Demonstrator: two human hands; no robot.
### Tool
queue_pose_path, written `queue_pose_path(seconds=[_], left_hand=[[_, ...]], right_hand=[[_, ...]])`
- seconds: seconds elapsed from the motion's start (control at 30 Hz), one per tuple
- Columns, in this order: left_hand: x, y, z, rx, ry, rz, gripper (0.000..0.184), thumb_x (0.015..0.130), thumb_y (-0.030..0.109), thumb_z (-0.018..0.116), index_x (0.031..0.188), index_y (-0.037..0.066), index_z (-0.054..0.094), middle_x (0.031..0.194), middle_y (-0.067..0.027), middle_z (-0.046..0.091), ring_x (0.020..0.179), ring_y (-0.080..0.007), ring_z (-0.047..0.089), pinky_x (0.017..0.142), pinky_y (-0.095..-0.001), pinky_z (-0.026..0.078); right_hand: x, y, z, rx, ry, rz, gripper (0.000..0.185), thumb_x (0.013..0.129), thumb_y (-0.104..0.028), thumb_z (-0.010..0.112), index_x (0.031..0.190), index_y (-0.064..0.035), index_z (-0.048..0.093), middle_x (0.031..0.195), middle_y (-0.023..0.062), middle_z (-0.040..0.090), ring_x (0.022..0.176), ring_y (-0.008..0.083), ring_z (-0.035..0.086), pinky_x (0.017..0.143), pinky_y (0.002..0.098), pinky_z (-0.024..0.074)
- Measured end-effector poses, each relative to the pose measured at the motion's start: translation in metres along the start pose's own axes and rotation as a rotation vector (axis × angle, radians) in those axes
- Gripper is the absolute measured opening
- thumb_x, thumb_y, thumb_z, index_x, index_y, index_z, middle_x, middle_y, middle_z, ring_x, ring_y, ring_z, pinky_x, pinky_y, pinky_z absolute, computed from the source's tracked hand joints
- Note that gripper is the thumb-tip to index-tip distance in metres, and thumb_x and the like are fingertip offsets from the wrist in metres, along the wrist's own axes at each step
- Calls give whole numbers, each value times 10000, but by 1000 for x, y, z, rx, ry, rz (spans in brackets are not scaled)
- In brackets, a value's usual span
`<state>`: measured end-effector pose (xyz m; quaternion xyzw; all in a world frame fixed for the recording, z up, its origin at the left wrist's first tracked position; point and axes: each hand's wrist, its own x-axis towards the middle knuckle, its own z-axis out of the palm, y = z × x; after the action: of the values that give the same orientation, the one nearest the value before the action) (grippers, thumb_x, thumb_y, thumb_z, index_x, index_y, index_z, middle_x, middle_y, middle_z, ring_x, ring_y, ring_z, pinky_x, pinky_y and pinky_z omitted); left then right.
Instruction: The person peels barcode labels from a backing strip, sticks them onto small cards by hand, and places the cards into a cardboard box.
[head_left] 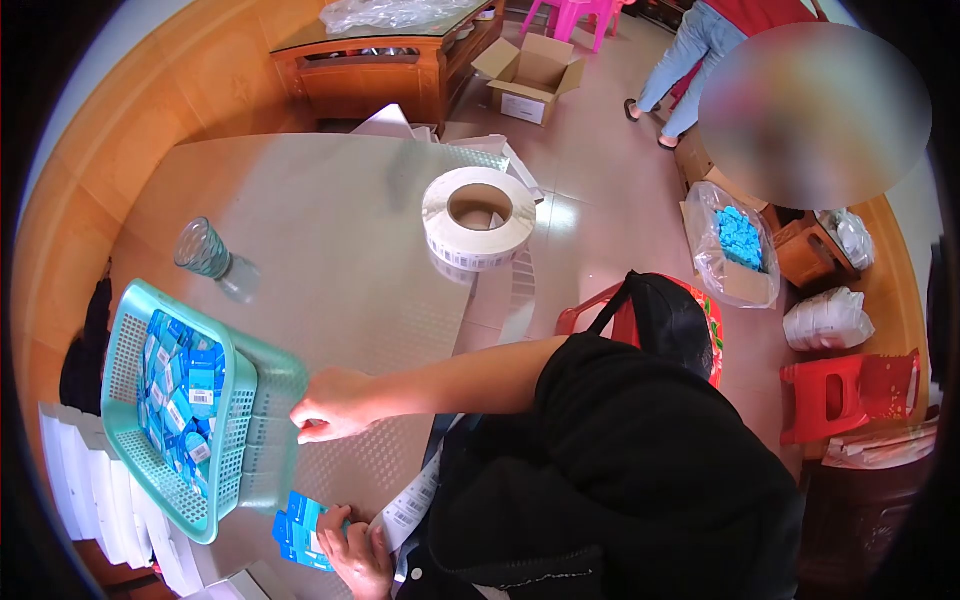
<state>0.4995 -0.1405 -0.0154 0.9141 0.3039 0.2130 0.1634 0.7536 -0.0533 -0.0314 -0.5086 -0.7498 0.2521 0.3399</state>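
My left hand rests at the table's near edge, its fingers closed over several flat blue cards. A white strip of barcode labels lies right against that hand. Above the table, my right hand is held with its fingers pinched together; whatever is between them is too small to make out. Just left of the right hand stands a teal plastic basket, filled with blue cards that carry white barcode stickers. A large roll of labels sits farther back, its strip trailing off the table.
A glass stands on the table beyond the basket. White boxes are stacked at the left. On the floor are an open carton, a bag-lined box of blue pieces and a red stool. Another person stands at the back.
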Motion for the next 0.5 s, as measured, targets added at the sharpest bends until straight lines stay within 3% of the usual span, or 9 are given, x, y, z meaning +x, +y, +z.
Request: queue_pose_path(seconds=[0.17, 0.27, 0.3, 0.33, 0.43, 0.5], left_hand=[[11, 14, -12, 102, -3, 109, 139, 742, 24, 686, 800, 16, 559, 1131, -169, 569, 1062, -379, 541, 924, -492, 410], [14, 17, -21, 64, -65, 16, 121, 719, 49, 696, 829, 56, 645, 993, -108, 635, 970, -315, 609, 908, -463, 435], [18, 20, -25, 48, -28, 51, 101, 742, 51, 703, 828, 69, 653, 922, -66, 666, 896, -277, 631, 816, -420, 439], [22, 24, -29, 8, -52, 33, 102, 755, 52, 699, 844, 75, 655, 903, -55, 667, 874, -263, 635, 810, -408, 444], [20, 25, -45, -124, -116, -61, 92, 813, 59, 677, 899, 82, 654, 840, -54, 654, 824, -257, 641, 744, -366, 462], [11, 22, -52, -269, -181, -194, 70, 864, 78, 653, 930, 58, 638, 828, -90, 641, 827, -300, 639, 714, -369, 476]], right_hand=[[-1, -1, -2, -7, 1, -1, 256, 867, -360, 656, 820, -111, 691, 690, 111, 667, 666, 344, 652, 631, 473, 492], [-2, 5, 1, 11, 43, -42, 268, 868, -363, 663, 786, -108, 662, 657, 120, 635, 631, 351, 637, 590, 476, 475], [-2, 6, 2, 54, 71, -42, 276, 872, -365, 666, 777, -106, 652, 643, 119, 624, 614, 345, 630, 577, 464, 471], [-4, 7, 1, 105, 82, -48, 285, 876, -366, 670, 768, -104, 641, 629, 119, 613, 597, 339, 624, 564, 453, 466], [-6, 2, 0, 206, 60, -98, 129, 863, -183, 751, 842, -74, 685, 583, 42, 570, 528, 104, 533, 518, 286, 443], [-7, -15, -3, 313, -3, -181, 76, 871, -101, 733, 878, -53, 674, 599, 19, 591, 556, 77, 535, 520, 253, 432]])
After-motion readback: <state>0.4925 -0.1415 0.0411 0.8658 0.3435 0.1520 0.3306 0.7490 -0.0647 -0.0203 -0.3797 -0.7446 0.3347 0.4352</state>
